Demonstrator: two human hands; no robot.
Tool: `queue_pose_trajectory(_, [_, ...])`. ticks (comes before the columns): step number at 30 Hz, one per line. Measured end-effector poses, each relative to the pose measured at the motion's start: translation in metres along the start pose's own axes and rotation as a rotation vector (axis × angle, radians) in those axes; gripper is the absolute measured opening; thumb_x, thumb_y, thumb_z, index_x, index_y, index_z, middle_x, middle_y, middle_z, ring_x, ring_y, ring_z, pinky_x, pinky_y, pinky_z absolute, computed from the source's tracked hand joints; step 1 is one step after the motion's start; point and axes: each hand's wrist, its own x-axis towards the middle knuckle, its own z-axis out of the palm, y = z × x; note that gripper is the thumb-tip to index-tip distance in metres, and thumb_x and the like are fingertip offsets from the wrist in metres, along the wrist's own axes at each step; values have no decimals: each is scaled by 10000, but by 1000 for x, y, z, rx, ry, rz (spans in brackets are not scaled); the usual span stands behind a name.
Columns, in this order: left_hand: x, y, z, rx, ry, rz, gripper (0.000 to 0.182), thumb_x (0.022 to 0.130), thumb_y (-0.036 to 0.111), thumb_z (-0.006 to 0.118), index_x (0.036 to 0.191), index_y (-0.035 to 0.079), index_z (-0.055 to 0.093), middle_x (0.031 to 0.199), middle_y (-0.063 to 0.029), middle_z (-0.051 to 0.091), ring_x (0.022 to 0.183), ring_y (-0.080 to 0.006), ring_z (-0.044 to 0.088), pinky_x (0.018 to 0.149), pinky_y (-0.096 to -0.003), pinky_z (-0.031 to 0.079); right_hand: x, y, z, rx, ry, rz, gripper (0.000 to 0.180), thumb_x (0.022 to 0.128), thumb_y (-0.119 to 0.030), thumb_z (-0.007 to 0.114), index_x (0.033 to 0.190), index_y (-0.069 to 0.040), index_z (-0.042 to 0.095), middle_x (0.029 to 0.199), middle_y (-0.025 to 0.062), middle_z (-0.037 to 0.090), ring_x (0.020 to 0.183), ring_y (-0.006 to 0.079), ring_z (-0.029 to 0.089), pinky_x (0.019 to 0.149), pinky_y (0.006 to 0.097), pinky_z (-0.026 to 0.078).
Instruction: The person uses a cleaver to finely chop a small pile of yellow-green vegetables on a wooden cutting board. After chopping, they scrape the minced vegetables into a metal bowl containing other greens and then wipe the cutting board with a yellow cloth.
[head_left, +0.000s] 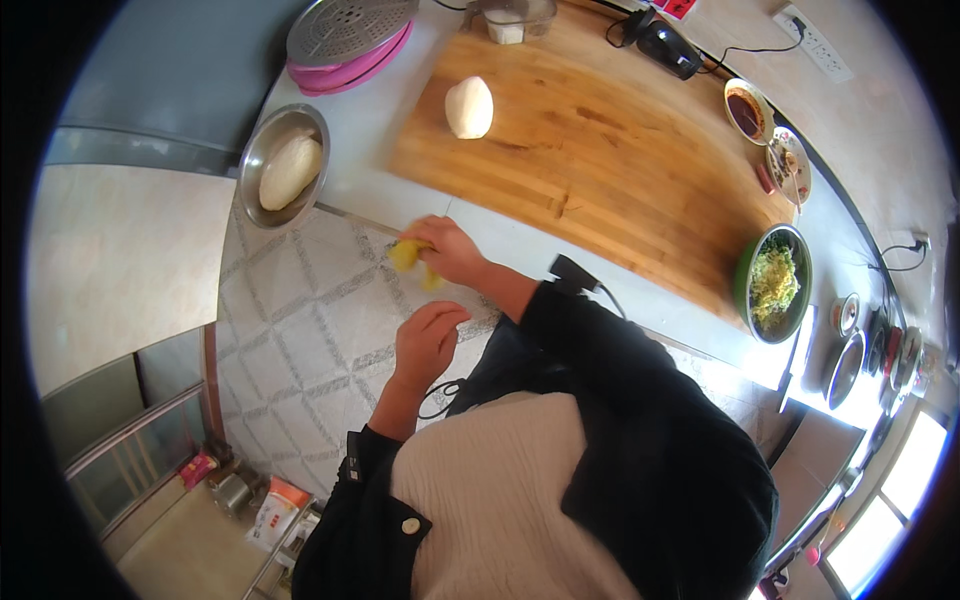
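Observation:
My right hand grips a crumpled yellow cloth over the floor, just off the counter's front edge. Parts of the cloth hang below the fingers and look blurred. Nearer my body, my left hand hovers with its fingers drawn together and nothing seen in them. A smooth lump of white dough sits on the left part of the wooden board. To its left, a larger piece of dough lies in a steel bowl at the counter's corner.
A metal steamer tray rests on a pink item at the back left. On the right are a bowl of shredded greens, a bowl of dark red sauce and a spice dish. A black device lies behind the board.

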Motion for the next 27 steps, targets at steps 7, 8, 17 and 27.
queue_pose_trajectory(7, [-30, 2, -5, 3, 232, -115, 228, 740, -119, 583, 859, 34, 705, 907, -117, 681, 814, -268, 673, 705, -330, 542, 44, -20, 27, -500, -52, 28, 417, 821, -51, 567, 1213, -168, 654, 1328, 62, 533, 1194, 304, 481, 999, 409, 397])
queue_pose_trajectory(8, [-34, 2, -3, -2, 221, -149, 227, 746, -120, 580, 862, 32, 702, 907, -119, 680, 811, -267, 672, 705, -327, 541, 33, -14, 22, -548, -90, 44, 444, 830, -64, 568, 1255, -182, 623, 1346, 52, 519, 1205, 289, 474, 1006, 411, 391])
queue_pose_trajectory(17, [-14, 24, 48, -53, -42, 22, 227, 789, -93, 551, 898, 44, 696, 922, -105, 679, 834, -256, 669, 708, -319, 528, -241, 25, -140, -1005, 130, 410, 504, 851, -110, 575, 1348, -196, 558, 1330, 23, 510, 1118, 245, 542, 901, 405, 462])
queue_pose_trajectory(27, [0, 109, 126, -102, -314, 352, 208, 787, -93, 560, 877, 48, 684, 920, -96, 675, 839, -272, 672, 689, -339, 533, -763, -31, -369, -266, 1106, 1620, 332, 930, -270, 578, 1150, -23, 614, 1049, 135, 663, 893, 251, 648, 762, 401, 532])
